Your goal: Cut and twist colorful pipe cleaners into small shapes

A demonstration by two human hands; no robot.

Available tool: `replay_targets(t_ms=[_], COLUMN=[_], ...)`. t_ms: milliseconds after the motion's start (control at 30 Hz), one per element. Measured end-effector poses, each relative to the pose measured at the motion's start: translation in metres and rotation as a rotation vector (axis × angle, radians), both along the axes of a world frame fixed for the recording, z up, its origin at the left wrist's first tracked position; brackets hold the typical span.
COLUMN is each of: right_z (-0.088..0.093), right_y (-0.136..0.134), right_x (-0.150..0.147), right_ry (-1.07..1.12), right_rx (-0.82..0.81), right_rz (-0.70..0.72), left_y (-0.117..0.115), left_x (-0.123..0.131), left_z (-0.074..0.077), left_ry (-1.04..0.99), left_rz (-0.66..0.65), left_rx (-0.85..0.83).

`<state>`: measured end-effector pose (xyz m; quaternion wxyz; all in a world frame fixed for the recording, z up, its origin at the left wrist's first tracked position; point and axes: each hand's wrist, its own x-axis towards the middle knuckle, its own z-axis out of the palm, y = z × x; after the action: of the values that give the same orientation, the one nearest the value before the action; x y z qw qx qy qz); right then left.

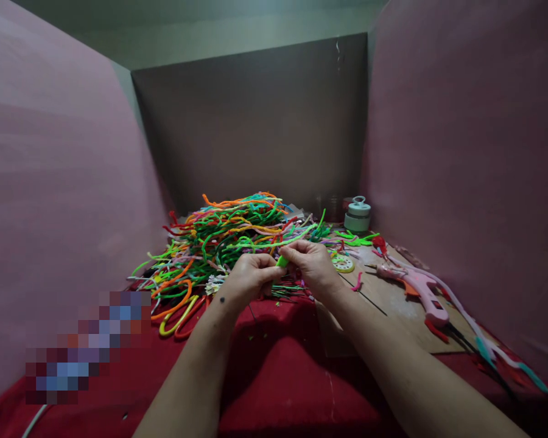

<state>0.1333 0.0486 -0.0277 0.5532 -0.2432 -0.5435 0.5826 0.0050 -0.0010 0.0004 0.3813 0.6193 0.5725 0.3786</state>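
Observation:
Over the red cloth, in front of a heap of coloured pipe cleaners [242, 228], both hands meet at a small bright green fuzzy piece [282, 261]. My left hand [254, 272] pinches its near side between thumb and fingers. From the other side, my right hand [309, 265] closes its fingertips on the same piece. The fingers cover most of it, so its full shape is hidden. Just below the hands lie several thin green stems [288, 290]. A small white and yellow bunch [214, 283] is left of my left hand.
On the right, a pink glue gun [420, 289] rests on a wooden board [399, 307]. Behind it stands a mint-coloured container [357, 217]; a pale disc with holes [343, 263] lies nearer. Yellow and red loops [178, 322] are at left. Pink side panels [466, 134] enclose the table.

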Motion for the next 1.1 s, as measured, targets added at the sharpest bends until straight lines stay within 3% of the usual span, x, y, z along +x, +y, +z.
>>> replay_targets(t_ms=[167, 367, 633, 767, 867, 967, 1100], right_z=[0.001, -0.006, -0.015, -0.018, -0.021, -0.025, -0.026], right_y=[0.005, 0.012, 0.018, 0.014, 0.013, 0.012, 0.013], right_x=[0.005, 0.007, 0.006, -0.003, -0.01, -0.012, -0.009], right_ry=[-0.21, -0.434, -0.438, -0.222, -0.027, -0.04, -0.054], right_rx=[0.076, 0.321, 0.395, 0.272, 0.059, 0.019, 0.022], right_rz=[-0.073, -0.253, -0.256, -0.257, -0.102, 0.04, 0.045], left_y=[0.004, 0.011, 0.014, 0.014, 0.016, 0.017, 0.014], left_x=[-0.004, -0.002, -0.002, -0.002, -0.001, 0.0, -0.002], left_z=[-0.006, -0.016, -0.019, -0.019, -0.019, -0.021, -0.019], left_ry=[0.027, 0.062, -0.015, -0.141, -0.189, -0.2, -0.239], left_rz=[-0.021, -0.009, 0.001, -0.015, 0.032, 0.109, 0.123], left_rx=[0.018, 0.031, -0.037, -0.055, -0.04, -0.014, -0.009])
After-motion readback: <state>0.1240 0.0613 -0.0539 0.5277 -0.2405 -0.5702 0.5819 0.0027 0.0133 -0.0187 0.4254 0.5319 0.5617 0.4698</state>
